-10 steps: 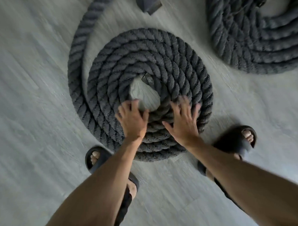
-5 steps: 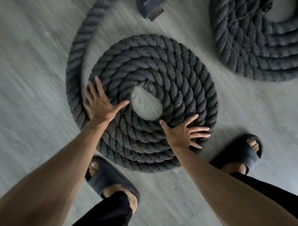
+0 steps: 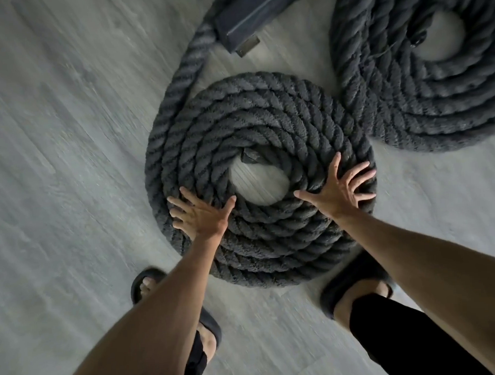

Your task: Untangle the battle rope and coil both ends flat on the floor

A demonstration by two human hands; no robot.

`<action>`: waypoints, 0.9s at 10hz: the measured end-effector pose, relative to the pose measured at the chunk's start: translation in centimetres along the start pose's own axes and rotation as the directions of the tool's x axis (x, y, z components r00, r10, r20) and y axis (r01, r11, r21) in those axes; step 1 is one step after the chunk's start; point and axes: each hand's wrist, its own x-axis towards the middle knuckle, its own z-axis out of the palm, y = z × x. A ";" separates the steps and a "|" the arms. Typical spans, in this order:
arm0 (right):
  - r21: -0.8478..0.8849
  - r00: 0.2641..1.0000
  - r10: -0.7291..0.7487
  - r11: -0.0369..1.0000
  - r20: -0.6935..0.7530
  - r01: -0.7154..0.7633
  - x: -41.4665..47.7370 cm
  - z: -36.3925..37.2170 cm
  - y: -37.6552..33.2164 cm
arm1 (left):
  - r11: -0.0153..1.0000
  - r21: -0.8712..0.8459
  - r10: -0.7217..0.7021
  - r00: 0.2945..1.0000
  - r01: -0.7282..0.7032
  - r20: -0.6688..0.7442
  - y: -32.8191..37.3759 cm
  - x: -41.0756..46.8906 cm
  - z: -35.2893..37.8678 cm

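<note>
On the floor (image 3: 68,138), the near coil (image 3: 255,124) is touched by the left hand (image 3: 202,214) and right hand (image 3: 335,190), fingers spread wide.

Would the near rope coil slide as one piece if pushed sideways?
Probably not: nothing visible binds the turns of the near coil, so they would likely shift separately. Such thick rope looks heavy. Its rough twist should stop the left hand and right hand slipping.
</note>
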 end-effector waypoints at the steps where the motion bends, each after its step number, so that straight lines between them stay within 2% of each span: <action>1: -0.021 1.000 -0.013 1.000 -0.018 0.013 0.2 -0.9 0.2 | 0.999 -0.023 -0.026 0.999 0.027 0.021 0.8 -0.2 -0.1; 2: 0.027 0.995 -0.061 0.998 -0.085 0.063 -0.8 -0.4 0.9 | 1.000 -0.004 -0.024 1.000 0.024 -0.016 0.3 -0.2 -1.0; 3: 0.106 0.990 -0.010 0.994 -0.141 0.025 -2.8 1.1 1.4 | 0.998 0.011 0.067 0.997 -0.067 -0.024 0.1 0.1 -1.5; 4: 0.225 0.989 0.128 0.968 -0.073 -0.109 -5.1 3.6 1.4 | 0.976 -0.002 0.217 0.976 -0.217 0.006 0.7 0.7 -1.7; 5: 0.218 0.995 0.096 0.972 -0.031 -0.087 -4.8 4.7 0.8 | 0.978 -0.038 0.207 0.977 -0.205 0.042 0.6 1.5 -1.2; 7: 0.219 0.995 0.094 0.972 -0.030 -0.086 -4.4 4.6 1.4 | 0.978 -0.063 0.198 0.980 -0.197 0.018 0.1 0.5 0.3; 8: 0.169 0.995 0.096 0.981 -0.020 -0.091 -4.5 1.9 0.9 | 0.991 -0.048 0.129 0.985 -0.124 0.117 1.6 -0.2 -2.6; 9: 0.178 0.999 0.036 0.983 -0.023 -0.031 -5.5 -2.1 0.8 | 0.972 -0.076 0.231 0.963 -0.223 0.138 3.6 -2.6 -6.0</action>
